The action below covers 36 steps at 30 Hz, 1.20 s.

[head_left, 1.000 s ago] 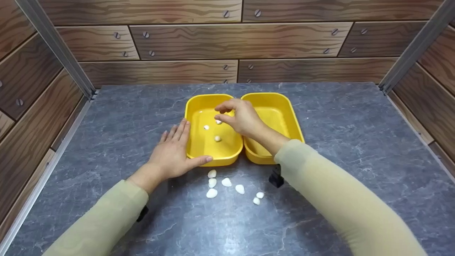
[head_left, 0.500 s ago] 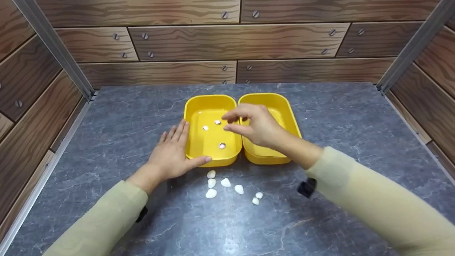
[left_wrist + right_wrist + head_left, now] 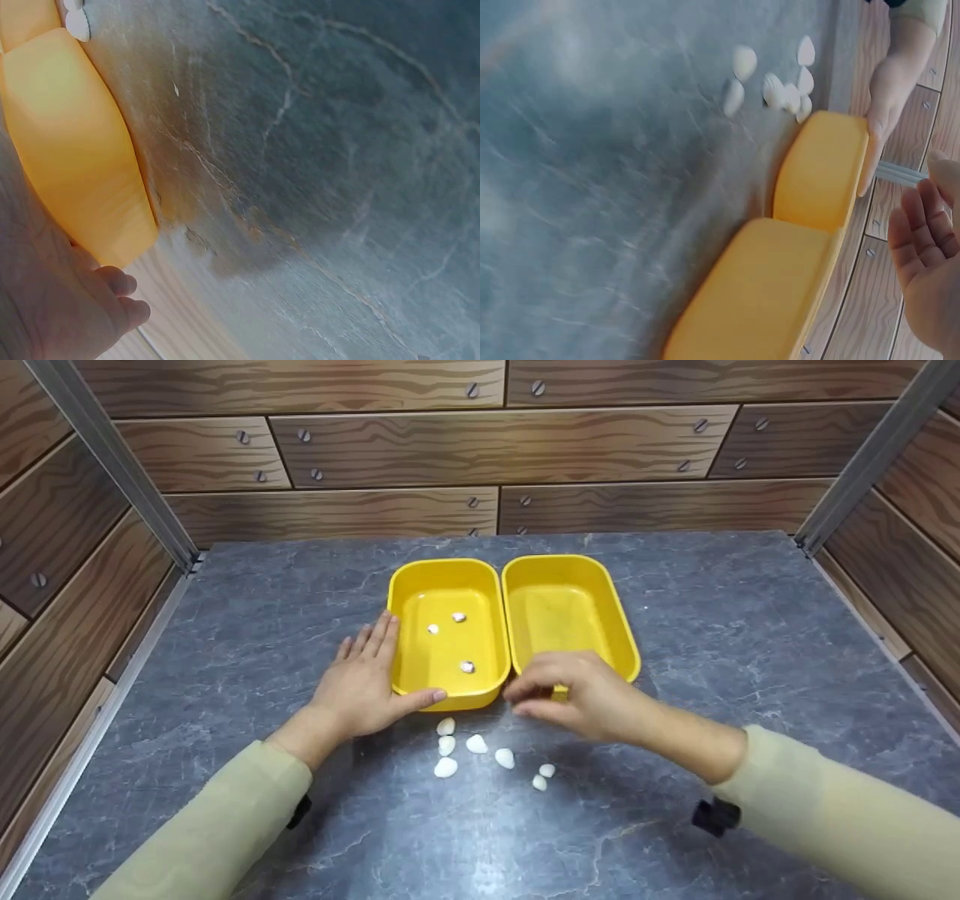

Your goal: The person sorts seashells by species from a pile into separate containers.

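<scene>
1. Two trays stand side by side on the table [image 3: 247, 675], about midway between its left and right edges and closer to the far edge; their neighbouring rims meet or nearly meet.
2. Three small pale pieces lie in the left tray [image 3: 431, 667]: one toward its near right corner [image 3: 467, 667], one a little left of its middle [image 3: 433, 628], one a little beyond that and to the right [image 3: 459, 617].
3. The left hand [image 3: 360, 690] rests against the left tray, straight fingers along its left edge, thumb spread wide onto the near rim.
4. The right hand [image 3: 585, 694] is over the near left corner of the right tray [image 3: 562, 615]. Its fingers are loosely curved, thumb a narrow gap from the forefinger, with the tips blurred; the right wrist view shows the palm side, bare.
5. Seven white shells [image 3: 476, 744] lie on the table in front of the trays' near edges: three in a row running away from the left tray, two apart to the right of these, then a close pair farthest right.
6. Pale sleeves cover both forearms, and wood-patterned panels [image 3: 495, 446] rise behind the table's far edge.
</scene>
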Available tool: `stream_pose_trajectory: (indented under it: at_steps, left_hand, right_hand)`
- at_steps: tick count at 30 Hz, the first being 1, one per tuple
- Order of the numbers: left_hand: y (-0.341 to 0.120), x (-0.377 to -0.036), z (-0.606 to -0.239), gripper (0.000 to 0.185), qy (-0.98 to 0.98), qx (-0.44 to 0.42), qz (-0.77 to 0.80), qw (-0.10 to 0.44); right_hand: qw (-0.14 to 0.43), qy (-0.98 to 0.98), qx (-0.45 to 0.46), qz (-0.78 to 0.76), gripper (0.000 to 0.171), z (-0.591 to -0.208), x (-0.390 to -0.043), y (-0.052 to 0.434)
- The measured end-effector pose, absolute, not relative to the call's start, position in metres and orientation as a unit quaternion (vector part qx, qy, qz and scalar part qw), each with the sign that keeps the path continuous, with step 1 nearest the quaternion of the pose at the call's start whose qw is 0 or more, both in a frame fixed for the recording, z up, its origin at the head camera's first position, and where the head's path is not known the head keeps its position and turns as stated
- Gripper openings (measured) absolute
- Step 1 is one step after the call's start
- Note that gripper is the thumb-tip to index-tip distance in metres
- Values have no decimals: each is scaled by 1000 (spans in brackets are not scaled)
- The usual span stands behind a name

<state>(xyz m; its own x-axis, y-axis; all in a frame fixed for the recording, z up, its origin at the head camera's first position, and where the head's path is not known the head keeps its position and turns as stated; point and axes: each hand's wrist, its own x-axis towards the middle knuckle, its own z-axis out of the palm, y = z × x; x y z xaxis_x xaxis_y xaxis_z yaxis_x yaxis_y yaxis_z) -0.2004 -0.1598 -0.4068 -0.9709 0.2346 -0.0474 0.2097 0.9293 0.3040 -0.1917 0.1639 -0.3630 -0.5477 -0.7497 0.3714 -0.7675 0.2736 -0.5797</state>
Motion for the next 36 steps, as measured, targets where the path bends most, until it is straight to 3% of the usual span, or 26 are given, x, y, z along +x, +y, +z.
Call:
stream_pose_trajectory:
  at_steps: [21,36]
  left_hand:
    - [-159,-201,-406,128,982,110,146,47]
    - [-160,-202,-408,128,982,111,145,43]
  right_hand:
    - [-60,-780,498,374,14,-418,-170,206]
    - [-173,-799,428,384,18,-433,-183,211]
